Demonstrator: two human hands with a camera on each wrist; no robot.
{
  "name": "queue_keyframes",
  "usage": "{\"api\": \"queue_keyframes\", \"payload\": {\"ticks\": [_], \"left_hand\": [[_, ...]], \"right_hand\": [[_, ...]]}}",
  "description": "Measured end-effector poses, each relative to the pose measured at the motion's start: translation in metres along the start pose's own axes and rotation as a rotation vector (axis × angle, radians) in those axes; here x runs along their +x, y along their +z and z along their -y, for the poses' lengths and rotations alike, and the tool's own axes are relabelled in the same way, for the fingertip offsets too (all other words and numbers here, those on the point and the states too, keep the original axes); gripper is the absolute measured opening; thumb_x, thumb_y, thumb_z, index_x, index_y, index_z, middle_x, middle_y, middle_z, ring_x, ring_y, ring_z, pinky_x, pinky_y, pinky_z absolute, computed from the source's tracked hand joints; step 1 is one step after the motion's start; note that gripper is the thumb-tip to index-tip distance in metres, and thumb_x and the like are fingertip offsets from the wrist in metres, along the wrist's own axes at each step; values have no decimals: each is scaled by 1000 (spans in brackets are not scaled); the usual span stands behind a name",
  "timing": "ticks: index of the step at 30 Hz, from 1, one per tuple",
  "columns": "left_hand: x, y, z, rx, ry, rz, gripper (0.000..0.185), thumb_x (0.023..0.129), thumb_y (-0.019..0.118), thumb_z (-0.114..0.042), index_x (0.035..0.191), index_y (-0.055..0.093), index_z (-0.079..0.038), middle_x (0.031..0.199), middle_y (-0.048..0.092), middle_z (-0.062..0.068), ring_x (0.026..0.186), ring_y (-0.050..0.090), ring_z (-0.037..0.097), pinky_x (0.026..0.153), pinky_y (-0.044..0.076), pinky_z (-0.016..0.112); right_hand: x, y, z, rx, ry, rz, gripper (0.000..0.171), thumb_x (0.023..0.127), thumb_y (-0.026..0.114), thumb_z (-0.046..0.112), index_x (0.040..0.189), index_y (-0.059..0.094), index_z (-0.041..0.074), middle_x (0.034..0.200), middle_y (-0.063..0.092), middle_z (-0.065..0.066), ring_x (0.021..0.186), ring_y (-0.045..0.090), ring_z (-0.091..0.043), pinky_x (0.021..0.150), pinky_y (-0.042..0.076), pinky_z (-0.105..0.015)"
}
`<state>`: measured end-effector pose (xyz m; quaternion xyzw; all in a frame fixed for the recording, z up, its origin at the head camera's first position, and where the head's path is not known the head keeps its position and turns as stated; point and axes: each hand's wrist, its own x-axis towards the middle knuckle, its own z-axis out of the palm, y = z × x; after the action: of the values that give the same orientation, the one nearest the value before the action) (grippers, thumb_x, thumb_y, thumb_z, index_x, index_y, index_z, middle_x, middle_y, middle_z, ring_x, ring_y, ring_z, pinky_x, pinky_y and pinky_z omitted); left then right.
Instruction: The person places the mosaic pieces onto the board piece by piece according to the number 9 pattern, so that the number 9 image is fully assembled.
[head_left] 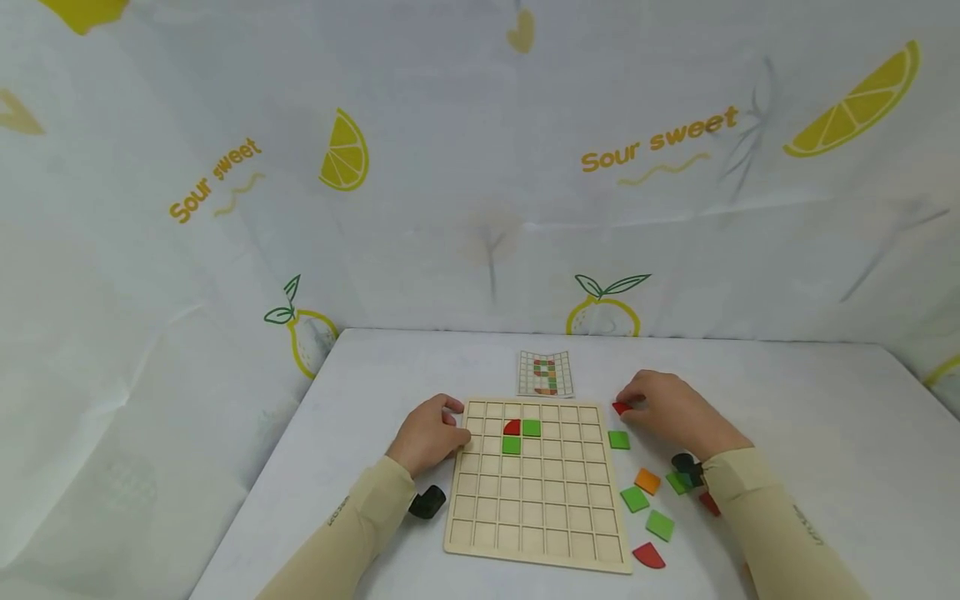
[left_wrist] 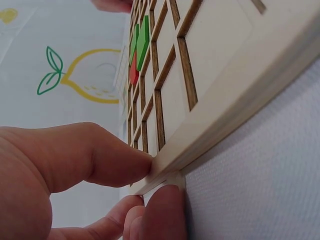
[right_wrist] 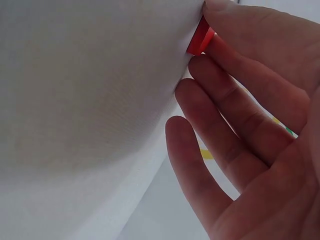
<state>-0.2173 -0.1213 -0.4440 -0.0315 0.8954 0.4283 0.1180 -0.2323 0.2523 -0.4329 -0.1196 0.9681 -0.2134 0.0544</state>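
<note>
A wooden grid board (head_left: 531,492) lies on the table, with a red quarter-circle tile (head_left: 512,427) and two green square tiles (head_left: 531,428) in its upper cells. At the board's left edge is my left hand (head_left: 429,435); its thumb (left_wrist: 115,160) lies on the rim and its fingers curl at the side, gripping the edge. Right of the board's far corner, my right hand (head_left: 671,410) pinches another red tile (right_wrist: 200,37) between thumb and index finger, close over the tabletop. The other fingers of that hand are loosely bent, and part of the tile is hidden by the fingertips.
Behind the board lies a printed pattern card (head_left: 545,373). Loose tiles are scattered to the board's right: green squares (head_left: 660,526), an orange tile (head_left: 647,481) and a red quarter-circle (head_left: 648,556). Some sit partly under the right forearm (head_left: 772,517). A patterned cloth hangs behind the table.
</note>
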Motion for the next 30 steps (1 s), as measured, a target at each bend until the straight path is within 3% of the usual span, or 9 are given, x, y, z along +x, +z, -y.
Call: {"api": "queue_keyframes", "payload": {"ticks": [30], "left_hand": [[-1,0,-1,16,2,-3,43,87,78,-13,128,66,-9,104,62,5,75,64,16,68,48,29]], "right_hand": [[-4,-5,8,-13,55,3,22,93,84,22,110,81,9,107,76,-4,101,68,-26,95,57,-55]]}}
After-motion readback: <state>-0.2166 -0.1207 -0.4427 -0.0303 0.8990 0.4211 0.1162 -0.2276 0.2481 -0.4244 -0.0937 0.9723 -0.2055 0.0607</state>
